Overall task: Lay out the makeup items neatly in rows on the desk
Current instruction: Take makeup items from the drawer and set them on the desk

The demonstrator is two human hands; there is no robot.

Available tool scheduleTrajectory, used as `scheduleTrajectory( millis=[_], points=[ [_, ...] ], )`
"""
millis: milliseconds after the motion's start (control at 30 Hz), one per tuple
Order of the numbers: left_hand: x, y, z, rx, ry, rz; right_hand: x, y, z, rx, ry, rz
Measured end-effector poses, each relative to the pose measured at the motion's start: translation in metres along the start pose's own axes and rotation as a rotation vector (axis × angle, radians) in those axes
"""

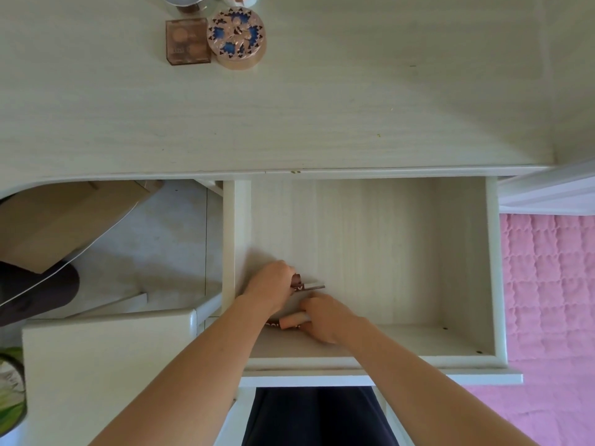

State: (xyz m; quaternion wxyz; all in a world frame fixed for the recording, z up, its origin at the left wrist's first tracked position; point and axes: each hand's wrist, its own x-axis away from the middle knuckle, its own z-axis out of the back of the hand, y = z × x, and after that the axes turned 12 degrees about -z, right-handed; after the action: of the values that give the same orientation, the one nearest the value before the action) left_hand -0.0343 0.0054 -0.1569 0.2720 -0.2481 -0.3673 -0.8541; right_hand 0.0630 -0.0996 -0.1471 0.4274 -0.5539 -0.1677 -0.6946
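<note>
Both hands are inside the open drawer (463,252), near its front left corner. Right hand (325,318) grips a rose-gold tube (291,320); left hand (273,284) grips brown pencil-like sticks (310,287). Drawer floor beyond is bare. Far ahead-left on the desk (354,107): square palette (187,41) touching round compact (236,38).
</note>
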Motion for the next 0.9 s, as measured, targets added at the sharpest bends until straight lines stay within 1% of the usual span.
scheduleTrajectory(
  millis=[100, 200, 333, 433, 500, 600, 733, 800, 900],
  points=[
    [0.002, 0.001, 0.001, 0.058, 0.002, 0.016, 0.002, 0.002, 0.002, 0.037, -0.043, -0.017],
    [0.005, 0.003, 0.004, 0.153, 0.052, 0.038, 0.01, 0.011, 0.009, 0.015, -0.037, 0.0],
    [0.011, 0.01, 0.013, 0.271, 0.154, 0.099, 0.025, 0.035, 0.025, -0.13, -0.011, 0.01],
    [0.016, 0.016, 0.023, 0.423, 0.26, 0.143, 0.038, 0.054, 0.039, -0.191, 0.037, -0.028],
    [0.02, 0.024, 0.032, 0.537, 0.303, 0.171, 0.049, 0.064, 0.048, -0.231, 0.046, -0.065],
    [0.027, 0.038, 0.045, 0.732, 0.336, 0.19, 0.067, 0.075, 0.06, -0.311, 0.035, -0.095],
    [0.046, 0.06, 0.059, 0.954, 0.356, 0.219, 0.097, 0.086, 0.074, -0.477, 0.039, -0.086],
    [0.055, 0.067, 0.061, 1.027, 0.382, 0.227, 0.108, 0.086, 0.079, -0.566, 0.068, -0.079],
    [0.069, 0.087, 0.069, 1.157, 0.439, 0.235, 0.127, 0.087, 0.088, -0.715, 0.163, -0.084]
  ],
)
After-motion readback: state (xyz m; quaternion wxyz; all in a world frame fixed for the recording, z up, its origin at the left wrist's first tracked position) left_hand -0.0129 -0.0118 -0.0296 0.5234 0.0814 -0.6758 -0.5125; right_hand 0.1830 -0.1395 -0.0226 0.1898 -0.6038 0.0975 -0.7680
